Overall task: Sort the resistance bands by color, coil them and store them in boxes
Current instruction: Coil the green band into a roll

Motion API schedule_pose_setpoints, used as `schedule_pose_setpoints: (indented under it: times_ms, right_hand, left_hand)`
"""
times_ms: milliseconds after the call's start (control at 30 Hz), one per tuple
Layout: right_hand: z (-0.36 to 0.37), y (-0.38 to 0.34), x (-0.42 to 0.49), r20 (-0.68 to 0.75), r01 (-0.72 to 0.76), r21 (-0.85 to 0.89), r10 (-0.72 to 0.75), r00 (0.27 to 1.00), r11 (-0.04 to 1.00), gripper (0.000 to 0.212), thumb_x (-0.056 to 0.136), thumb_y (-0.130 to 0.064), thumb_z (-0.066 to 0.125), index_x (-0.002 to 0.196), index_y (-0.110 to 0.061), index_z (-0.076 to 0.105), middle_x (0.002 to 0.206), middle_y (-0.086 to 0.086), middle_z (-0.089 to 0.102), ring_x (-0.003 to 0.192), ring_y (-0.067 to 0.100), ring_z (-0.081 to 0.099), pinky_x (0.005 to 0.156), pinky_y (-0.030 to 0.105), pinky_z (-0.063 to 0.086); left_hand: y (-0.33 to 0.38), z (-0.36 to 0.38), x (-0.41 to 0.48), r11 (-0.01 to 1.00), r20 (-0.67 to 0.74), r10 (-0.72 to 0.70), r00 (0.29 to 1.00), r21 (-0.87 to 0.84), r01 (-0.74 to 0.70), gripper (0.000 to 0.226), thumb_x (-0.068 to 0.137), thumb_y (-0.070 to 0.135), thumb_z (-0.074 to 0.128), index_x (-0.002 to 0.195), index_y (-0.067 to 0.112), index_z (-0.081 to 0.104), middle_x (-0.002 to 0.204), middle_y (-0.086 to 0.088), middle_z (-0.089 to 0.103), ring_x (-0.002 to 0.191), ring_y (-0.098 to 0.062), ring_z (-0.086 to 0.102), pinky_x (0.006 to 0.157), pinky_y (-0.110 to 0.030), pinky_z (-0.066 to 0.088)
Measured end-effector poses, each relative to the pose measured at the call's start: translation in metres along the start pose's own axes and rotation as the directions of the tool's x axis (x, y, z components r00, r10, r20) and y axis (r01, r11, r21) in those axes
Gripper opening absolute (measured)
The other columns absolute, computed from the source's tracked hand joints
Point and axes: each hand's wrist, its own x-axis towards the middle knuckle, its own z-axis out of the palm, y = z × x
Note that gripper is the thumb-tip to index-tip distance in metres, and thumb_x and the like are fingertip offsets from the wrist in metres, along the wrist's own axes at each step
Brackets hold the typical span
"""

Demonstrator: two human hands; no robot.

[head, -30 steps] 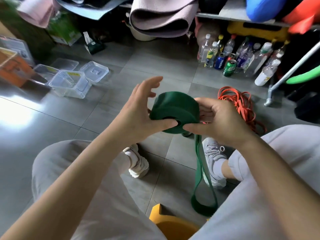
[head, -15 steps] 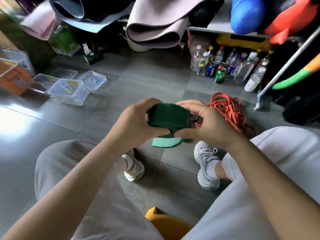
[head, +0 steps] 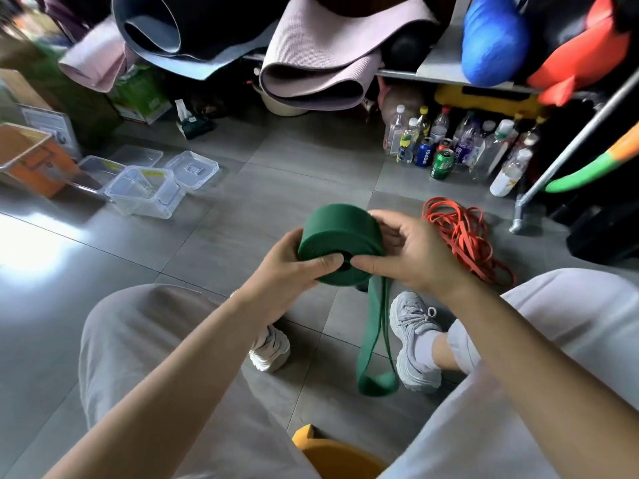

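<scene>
A wide dark green resistance band (head: 340,236) is wound into a thick coil that I hold above the floor between my knees. My left hand (head: 294,267) grips the coil's left side, thumb on its near face. My right hand (head: 411,250) grips the right side, thumb near the coil's centre hole. A loose tail of the same green band (head: 375,344) hangs down from the coil in a loop that ends near my right shoe. A tangle of thin orange bands (head: 463,236) lies on the floor just right of my right hand.
Clear plastic boxes (head: 145,191) and lids (head: 192,167) sit on the grey tiles at the left, beside an orange box (head: 31,164). Bottles and cans (head: 446,150) stand at the back right under a shelf with rolled mats (head: 318,70). A yellow stool edge (head: 332,454) shows below.
Half a second ago both hands were closed over the coil and no tail showed. Now the coil is turned, and a long green loop hangs down from it again.
</scene>
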Motion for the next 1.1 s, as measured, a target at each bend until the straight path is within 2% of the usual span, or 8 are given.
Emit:
schedule_pose_setpoints:
  times_ms: [133, 233, 300, 400, 533, 633, 767, 1100]
  right_hand:
    - [0.004, 0.002, -0.01, 0.059, -0.031, -0.278, 0.05, 0.997, 0.96, 0.047, 0.065, -0.012, 0.082, 0.108, -0.024, 0.066, 0.095, -0.004, 0.072, 0.091, 0.013, 0.067, 0.084, 0.041, 0.053]
    - [0.01, -0.004, -0.013, 0.087, -0.022, -0.475, 0.072, 0.994, 0.879, 0.053, 0.064, -0.02, 0.082, 0.114, -0.026, 0.064, 0.1, -0.005, 0.07, 0.092, 0.011, 0.064, 0.083, 0.03, 0.05]
    - [0.014, -0.007, -0.014, 0.107, 0.0, -0.529, 0.067, 0.992, 0.848, 0.056, 0.064, -0.023, 0.082, 0.117, -0.025, 0.062, 0.105, -0.006, 0.068, 0.095, 0.011, 0.061, 0.081, 0.024, 0.047]
    - [0.01, -0.008, -0.015, 0.109, -0.014, -0.467, 0.074, 0.991, 0.884, 0.058, 0.064, -0.026, 0.083, 0.117, -0.026, 0.06, 0.105, -0.009, 0.065, 0.095, 0.007, 0.059, 0.078, 0.017, 0.045]
    - [-0.007, -0.004, -0.011, 0.109, -0.018, -0.339, 0.058, 0.992, 0.941, 0.058, 0.062, -0.026, 0.085, 0.115, -0.026, 0.06, 0.106, -0.008, 0.067, 0.1, 0.01, 0.063, 0.089, 0.04, 0.051]
    - [-0.015, 0.001, -0.007, 0.12, -0.035, -0.118, 0.049, 0.992, 0.992, 0.059, 0.059, -0.02, 0.086, 0.113, -0.026, 0.061, 0.109, -0.003, 0.069, 0.106, 0.013, 0.063, 0.097, 0.046, 0.048]
    - [-0.018, 0.002, -0.003, 0.118, -0.001, 0.076, -0.008, 0.993, 0.997, 0.074, 0.053, -0.043, 0.088, 0.119, -0.028, 0.057, 0.118, -0.004, 0.067, 0.115, 0.014, 0.059, 0.102, 0.036, 0.044]
    - [0.004, -0.002, -0.011, -0.047, 0.058, 0.468, -0.041, 0.998, 0.882, 0.048, 0.067, 0.007, 0.065, 0.111, -0.01, 0.058, 0.094, -0.004, 0.073, 0.087, 0.012, 0.068, 0.073, 0.026, 0.056]
  left_hand:
    - [0.01, -0.006, 0.0, 0.588, 0.018, 0.169, 0.985, 0.801, -0.116, 0.099, 0.065, 0.025, 0.084, 0.144, 0.026, 0.024, 0.139, 0.003, 0.038, 0.122, -0.015, 0.043, 0.097, -0.035, 0.045]
    - [0.017, 0.001, -0.001, 0.194, 0.207, 0.09, 0.974, 0.956, -0.221, 0.079, 0.068, 0.039, 0.079, 0.135, 0.026, 0.04, 0.122, 0.003, 0.054, 0.109, -0.02, 0.052, 0.088, -0.033, 0.045]
    - [0.019, 0.004, -0.001, 0.109, 0.203, 0.032, 0.979, 0.973, -0.205, 0.06, 0.069, 0.043, 0.077, 0.119, 0.024, 0.052, 0.097, 0.006, 0.058, 0.088, -0.019, 0.056, 0.073, -0.03, 0.045]
    - [0.02, 0.001, -0.002, 0.18, 0.193, 0.12, 0.974, 0.96, -0.213, 0.054, 0.065, 0.043, 0.08, 0.111, 0.025, 0.059, 0.086, 0.01, 0.06, 0.08, -0.018, 0.057, 0.072, -0.032, 0.048]
    - [0.02, -0.007, -0.001, 0.456, 0.11, 0.258, 0.96, 0.862, -0.221, 0.052, 0.059, 0.031, 0.086, 0.107, 0.028, 0.064, 0.086, 0.011, 0.064, 0.085, -0.013, 0.062, 0.077, -0.026, 0.049]
    - [0.021, -0.013, 0.001, 0.73, 0.008, 0.278, 0.96, 0.648, -0.217, 0.052, 0.055, 0.014, 0.089, 0.093, 0.035, 0.062, 0.087, 0.017, 0.068, 0.088, -0.004, 0.065, 0.081, -0.02, 0.051]
    - [0.02, -0.014, 0.001, 0.902, -0.04, 0.297, 0.954, 0.339, -0.266, 0.057, 0.045, 0.014, 0.091, 0.095, 0.026, 0.065, 0.089, 0.007, 0.073, 0.086, -0.013, 0.069, 0.076, -0.028, 0.055]
    - [0.002, 0.002, -0.005, 0.915, 0.039, 0.134, 0.99, -0.389, -0.109, 0.043, 0.064, 0.007, 0.078, 0.105, 0.005, 0.064, 0.104, -0.014, 0.069, 0.096, -0.026, 0.067, 0.076, -0.033, 0.056]
